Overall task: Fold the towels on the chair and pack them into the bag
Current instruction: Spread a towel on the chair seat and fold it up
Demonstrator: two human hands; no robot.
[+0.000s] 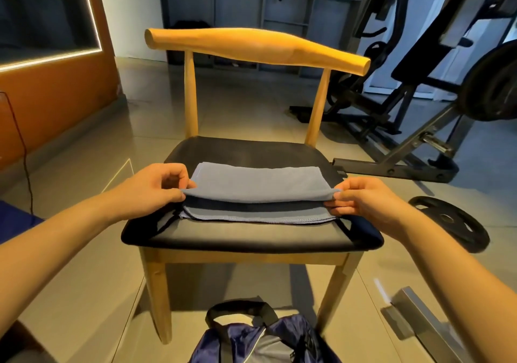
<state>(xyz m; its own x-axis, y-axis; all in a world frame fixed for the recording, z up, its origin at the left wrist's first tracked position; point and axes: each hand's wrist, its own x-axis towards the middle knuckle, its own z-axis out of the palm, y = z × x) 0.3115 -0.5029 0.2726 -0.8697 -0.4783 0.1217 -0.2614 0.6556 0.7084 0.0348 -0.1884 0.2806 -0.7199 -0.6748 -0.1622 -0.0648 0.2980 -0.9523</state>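
Mid-frame, a person's left hand [156,185] and right hand [361,199] each pinch an end of the grey towel [260,183] — lifting its fold clear of the chair [251,239] seat to square the edges — bag [263,337] waiting, bottom centre

From my station I read two bare arms coming in from the lower corners; the left forearm [70,228] and right forearm [447,264] angle inward toward each other; the left hand [156,186] is knuckles-up, fingers curled, pinching the left end of a lifted fold of the towel [260,183]; the right hand [361,200] mirrors it on the right end, thumb above and fingers tucked beneath; both hands sit level, well apart.
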